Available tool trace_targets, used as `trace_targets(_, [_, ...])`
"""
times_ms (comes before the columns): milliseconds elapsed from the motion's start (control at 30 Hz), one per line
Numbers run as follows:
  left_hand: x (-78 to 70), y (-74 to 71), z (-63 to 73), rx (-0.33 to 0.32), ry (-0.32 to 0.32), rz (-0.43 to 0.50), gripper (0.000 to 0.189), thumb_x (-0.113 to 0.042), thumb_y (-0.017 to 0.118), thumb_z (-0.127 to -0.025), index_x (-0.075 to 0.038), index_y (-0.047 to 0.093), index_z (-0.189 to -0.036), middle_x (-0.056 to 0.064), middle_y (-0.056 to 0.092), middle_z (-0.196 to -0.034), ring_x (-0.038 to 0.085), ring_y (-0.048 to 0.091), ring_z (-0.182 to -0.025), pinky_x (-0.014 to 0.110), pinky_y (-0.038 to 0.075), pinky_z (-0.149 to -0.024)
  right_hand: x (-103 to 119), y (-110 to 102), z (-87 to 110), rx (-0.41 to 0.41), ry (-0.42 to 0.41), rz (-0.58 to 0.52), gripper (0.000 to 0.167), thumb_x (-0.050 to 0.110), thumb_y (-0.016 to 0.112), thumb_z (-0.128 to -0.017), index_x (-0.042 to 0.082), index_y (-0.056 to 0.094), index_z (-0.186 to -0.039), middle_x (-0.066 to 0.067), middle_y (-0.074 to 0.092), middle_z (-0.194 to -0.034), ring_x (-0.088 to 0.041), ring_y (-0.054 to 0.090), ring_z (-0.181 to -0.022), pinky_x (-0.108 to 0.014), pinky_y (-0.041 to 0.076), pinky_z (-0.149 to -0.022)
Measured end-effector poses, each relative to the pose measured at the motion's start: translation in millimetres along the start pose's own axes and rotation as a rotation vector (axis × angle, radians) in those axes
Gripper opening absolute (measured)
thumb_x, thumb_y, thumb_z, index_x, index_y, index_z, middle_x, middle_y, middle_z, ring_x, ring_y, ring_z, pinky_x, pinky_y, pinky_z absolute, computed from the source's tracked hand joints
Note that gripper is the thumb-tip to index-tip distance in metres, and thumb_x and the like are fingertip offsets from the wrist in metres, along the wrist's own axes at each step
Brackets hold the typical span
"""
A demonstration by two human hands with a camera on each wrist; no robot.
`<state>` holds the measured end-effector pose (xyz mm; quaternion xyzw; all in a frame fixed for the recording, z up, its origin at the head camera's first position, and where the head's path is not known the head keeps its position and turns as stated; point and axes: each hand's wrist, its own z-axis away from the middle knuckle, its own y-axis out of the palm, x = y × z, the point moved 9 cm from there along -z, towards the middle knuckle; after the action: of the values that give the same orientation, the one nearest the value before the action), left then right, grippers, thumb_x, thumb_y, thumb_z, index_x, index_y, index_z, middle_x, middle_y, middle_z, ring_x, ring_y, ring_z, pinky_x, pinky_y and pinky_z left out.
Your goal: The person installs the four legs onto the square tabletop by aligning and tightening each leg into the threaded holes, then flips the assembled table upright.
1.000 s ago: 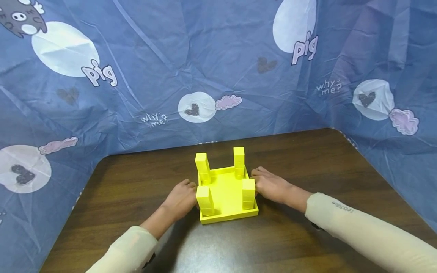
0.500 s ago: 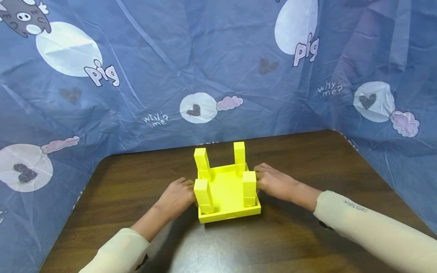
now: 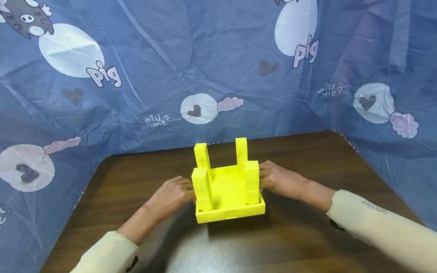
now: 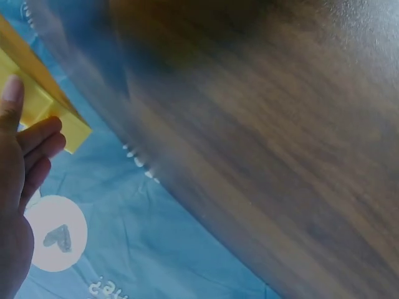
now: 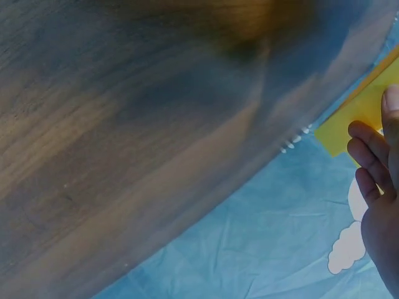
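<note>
A bright yellow toy table (image 3: 227,189) is upside down, its square rimmed top below and several blocky legs pointing up. It is raised off the wooden surface, with a dark shadow under its near edge. My left hand (image 3: 172,197) grips its left side; the fingertips are partly hidden behind it in the head view. On the opposite side, my right hand (image 3: 281,180) holds the right edge. In the left wrist view, thumb and fingers of the left hand (image 4: 19,162) pinch the yellow rim. The right wrist view shows the right hand (image 5: 380,162) doing likewise.
A dark brown wood-grain table (image 3: 136,178) with rounded far corners lies beneath. Blue printed cloth (image 3: 153,76) hangs behind it and along both sides. Glare falls on the wood near the front.
Both hands have lifted the yellow toy table off the wood and toward the camera, its legs rising in the head view. The hands have spread slightly apart there.
</note>
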<state>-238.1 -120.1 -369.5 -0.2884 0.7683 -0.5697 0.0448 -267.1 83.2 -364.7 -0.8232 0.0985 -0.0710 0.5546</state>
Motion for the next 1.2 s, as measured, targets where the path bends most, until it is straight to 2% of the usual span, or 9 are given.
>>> trace_targets(133, [-2.5,-8.4,-0.7,-0.02,0.021,0.066,0.02,-0.015,0.08,-0.076,-0.014,0.062,-0.084,-0.006,0.069,-0.083,0.014,0.061,-0.079,0.031,0.047,-0.075,-2.6,-8.3,2.1,0.016,0.045,-0.067,0.028,0.012,0.081,-0.075,0.015,0.076,-0.103,0.004,0.07,-0.111,-0.019,0.057,-0.107,-0.039,0.044,-0.091])
trace_targets(400, [-5.5,-19.6,3.5,-0.101,0.017,0.2,0.014,-0.015,0.067,-0.086,-0.012,0.053,-0.088,-0.005,0.064,-0.081,0.014,0.06,-0.081,0.031,0.045,-0.08,-7.1,-24.0,5.0,0.0,0.153,-0.241,0.03,0.003,0.077,-0.078,0.013,0.076,-0.106,0.005,0.071,-0.108,-0.011,0.057,-0.092,-0.031,0.045,-0.081])
trace_targets(567, [-6.5,-26.0,6.5,-0.136,-0.006,0.279,0.017,-0.027,0.046,-0.101,-0.013,0.052,-0.094,-0.006,0.058,-0.076,0.014,0.061,-0.081,0.031,0.045,-0.08,-5.8,-32.3,4.1,-0.018,0.188,-0.376,0.024,0.002,0.076,-0.08,0.012,0.076,-0.102,0.008,0.071,-0.092,-0.007,0.051,-0.076,-0.025,0.043,-0.069])
trace_targets(633, [-6.9,-27.4,6.8,-0.136,-0.018,0.304,0.013,-0.023,0.045,-0.102,-0.013,0.051,-0.095,-0.008,0.055,-0.074,0.012,0.06,-0.08,0.03,0.045,-0.08,-4.1,-35.7,3.7,-0.039,0.178,-0.414,0.023,0.0,0.075,-0.08,0.012,0.076,-0.099,0.008,0.068,-0.084,-0.006,0.047,-0.072,-0.023,0.042,-0.066])
trace_targets(700, [-7.4,-28.0,6.5,-0.133,-0.03,0.326,0.004,-0.01,0.051,-0.097,-0.014,0.05,-0.096,-0.008,0.056,-0.074,0.01,0.06,-0.078,0.03,0.045,-0.08,-2.4,-38.4,3.5,-0.064,0.164,-0.447,0.024,-0.007,0.072,-0.08,0.012,0.076,-0.095,0.007,0.061,-0.075,-0.005,0.044,-0.069,-0.022,0.041,-0.063])
trace_targets(733, [-7.4,-28.5,6.3,-0.131,-0.036,0.33,0.01,-0.005,0.054,-0.093,-0.013,0.05,-0.097,-0.009,0.057,-0.075,0.01,0.06,-0.078,0.03,0.045,-0.08,-2.0,-39.8,3.3,-0.077,0.162,-0.464,0.026,-0.009,0.071,-0.08,0.012,0.076,-0.094,0.007,0.058,-0.071,-0.005,0.043,-0.068,-0.021,0.041,-0.062])
trace_targets(833, [-6.5,-29.1,5.8,-0.123,-0.065,0.339,0.028,0.008,0.055,-0.081,-0.014,0.05,-0.097,-0.009,0.058,-0.075,0.009,0.059,-0.076,0.029,0.045,-0.078,-1.9,-41.6,3.3,-0.095,0.177,-0.522,0.026,-0.01,0.07,-0.08,0.009,0.076,-0.097,0.007,0.056,-0.069,-0.005,0.043,-0.068,-0.022,0.042,-0.062])
trace_targets(933, [-5.0,-30.0,5.7,-0.113,-0.104,0.351,0.031,0.008,0.06,-0.079,-0.015,0.05,-0.098,-0.009,0.056,-0.074,0.009,0.059,-0.076,0.029,0.046,-0.076,-3.6,-41.1,4.4,-0.091,0.217,-0.577,0.024,-0.005,0.072,-0.082,0.007,0.075,-0.102,0.008,0.062,-0.074,-0.006,0.047,-0.069,-0.023,0.045,-0.064])
trace_targets(1200, [5.0,-33.3,4.5,-0.07,-0.278,0.514,0.011,-0.012,0.059,-0.092,-0.015,0.056,-0.102,-0.009,0.06,-0.079,0.007,0.055,-0.071,0.027,0.048,-0.062,-20.7,-37.4,10.1,-0.069,0.45,-0.707,0.019,-0.005,0.066,-0.086,0.002,0.076,-0.101,0.0,0.073,-0.091,-0.004,0.06,-0.08,-0.023,0.049,-0.071])
